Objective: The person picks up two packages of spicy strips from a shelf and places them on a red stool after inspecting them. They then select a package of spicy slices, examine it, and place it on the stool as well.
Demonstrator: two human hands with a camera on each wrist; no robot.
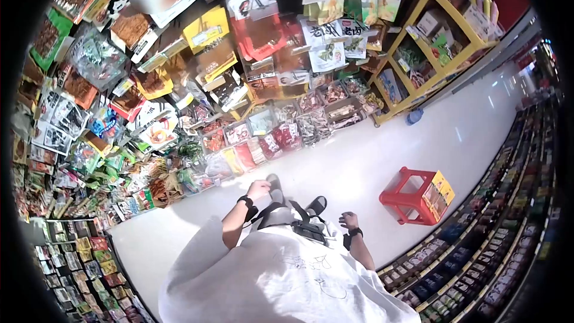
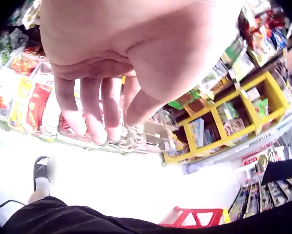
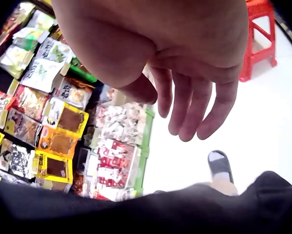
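Observation:
My left hand (image 1: 258, 189) hangs low over the floor, in front of the bottom row of snack bins; a dark band circles its wrist. In the left wrist view its fingers (image 2: 92, 109) droop loosely, with nothing between them. On the other side of my body, the right hand (image 1: 348, 220) hangs over the pale floor, a dark band at its wrist as well. Its relaxed fingers (image 3: 187, 107) hold nothing in the right wrist view. The bins nearest the hands hold red packets (image 1: 287, 136) and white-wrapped pieces (image 3: 120, 122).
Hanging snack packs (image 1: 254, 21) cover the tall display ahead. A yellow shelf unit (image 1: 391, 60) stands to its right. A red plastic stool (image 1: 402, 196) with a yellow sign is on the floor (image 1: 353, 155) to my right. Stocked shelves (image 1: 472, 257) curve along the far right.

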